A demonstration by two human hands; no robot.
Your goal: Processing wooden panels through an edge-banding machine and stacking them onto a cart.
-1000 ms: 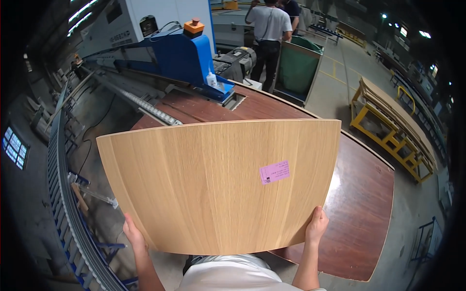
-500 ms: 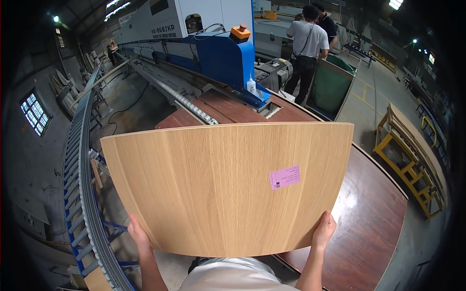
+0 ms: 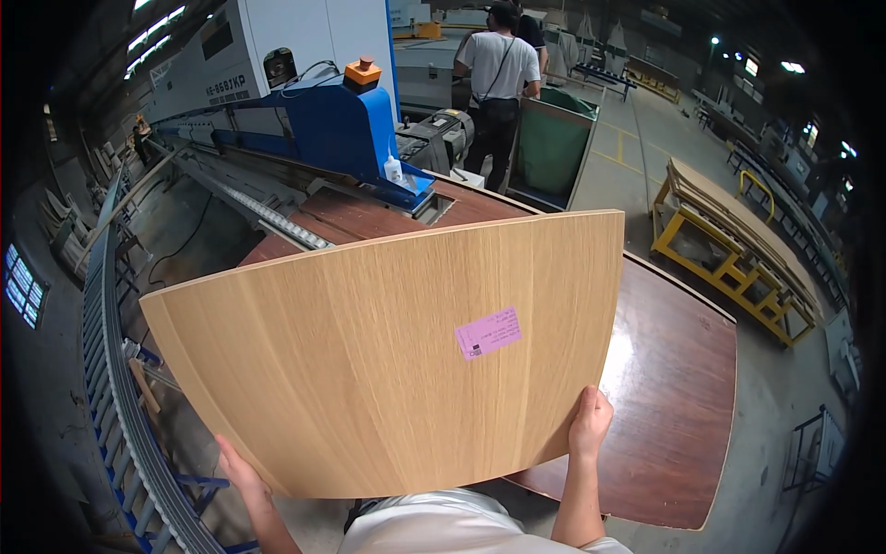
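A wide light-oak wood panel (image 3: 369,369) spans the space before me, its left side lower than its right. On its face, right of the middle, sits a pink printed label (image 3: 488,333). My left hand (image 3: 242,469) grips the panel's lower left edge, thumb along the side and other fingers hidden behind. At the lower right edge my right hand (image 3: 591,425) is closed round the board, thumb on top. The far part of the panel hides some of the reddish-brown tabletop (image 3: 678,397) beyond and to the right.
A blue and white machine (image 3: 341,129) with an orange-boxed button (image 3: 363,74) stands ahead. Left runs a roller conveyor (image 3: 111,397). Two people (image 3: 498,69) stand beyond, near a green bin (image 3: 554,143). Boards lie on a yellow frame cart (image 3: 729,268) at right.
The panel has tilted, its left end dropping and its right end rising slightly, with both hands still gripping it. My view has turned right, so the surroundings shift left.
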